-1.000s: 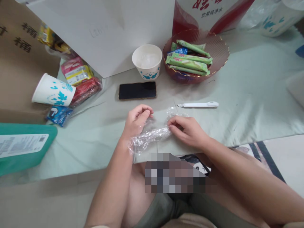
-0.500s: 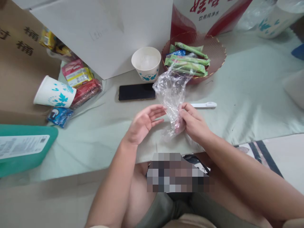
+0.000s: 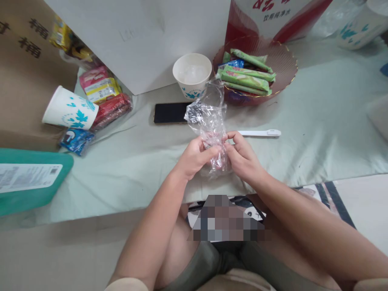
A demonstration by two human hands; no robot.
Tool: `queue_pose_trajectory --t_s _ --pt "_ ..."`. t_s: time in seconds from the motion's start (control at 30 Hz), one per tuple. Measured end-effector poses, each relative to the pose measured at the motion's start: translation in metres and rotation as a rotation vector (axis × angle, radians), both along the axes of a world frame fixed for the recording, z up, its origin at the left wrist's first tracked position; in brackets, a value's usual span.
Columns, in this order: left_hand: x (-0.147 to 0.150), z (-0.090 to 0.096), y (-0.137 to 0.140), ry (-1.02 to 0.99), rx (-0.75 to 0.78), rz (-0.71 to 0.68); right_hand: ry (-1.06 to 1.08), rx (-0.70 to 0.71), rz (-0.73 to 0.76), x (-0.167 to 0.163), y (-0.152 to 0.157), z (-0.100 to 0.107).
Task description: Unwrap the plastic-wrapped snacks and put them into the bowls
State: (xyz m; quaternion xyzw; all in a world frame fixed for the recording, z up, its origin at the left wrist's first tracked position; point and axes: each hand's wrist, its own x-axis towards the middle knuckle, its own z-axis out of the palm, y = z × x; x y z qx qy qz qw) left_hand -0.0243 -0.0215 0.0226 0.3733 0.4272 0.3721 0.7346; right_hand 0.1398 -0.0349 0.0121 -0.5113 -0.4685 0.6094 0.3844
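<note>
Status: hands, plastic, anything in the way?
Left hand and right hand both pinching clear plastic. Plastic crumpled, spreading past the fingertips. Phone and white tool lie just beyond, partly hidden; neither blocks the hands.

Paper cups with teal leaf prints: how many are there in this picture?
3: a left cup beside the snack packets, a middle cup by the ribbed bowl, and a blurry one at upper right. Others may be hidden.

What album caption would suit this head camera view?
Left fingers and right fingers hold crinkled clear plastic before a phone and a bowl of green packets.
</note>
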Motion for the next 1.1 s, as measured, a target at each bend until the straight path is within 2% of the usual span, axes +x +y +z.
queue_pose_trajectory --t_s 0.17,0.27,0.33,0.4,0.57,0.67,0.83,0.97,1.1 --pt "0.003 0.006 -0.001 -0.011 -0.051 -0.125 -0.184 0.195 -0.029 -0.001 -0.003 0.001" --pt "0.006 0.007 0.001 0.111 -0.069 -0.058 -0.217 0.218 -0.088 0.001 -0.001 0.006" --pt "0.006 0.007 0.003 0.187 -0.08 -0.013 -0.217 0.192 -0.141 0.002 0.001 0.008" --pt "0.003 0.008 0.004 0.177 -0.067 -0.004 -0.198 0.148 -0.169 0.003 0.002 0.009" --pt "0.0 0.01 0.004 0.071 -0.039 -0.061 -0.113 0.092 -0.089 0.0 0.003 0.006" --pt "0.002 0.008 0.005 0.107 -0.022 -0.037 -0.092 0.087 -0.076 0.001 0.002 0.005" --pt "-0.001 0.002 0.006 0.06 0.009 -0.003 -0.001 0.023 -0.097 0.003 0.004 0.01" --pt "-0.003 0.002 0.007 0.023 0.065 -0.003 0.141 -0.054 -0.18 0.001 0.007 0.011" --pt "-0.003 0.006 0.009 0.086 0.105 0.043 0.202 -0.114 -0.247 0.002 0.01 0.008"
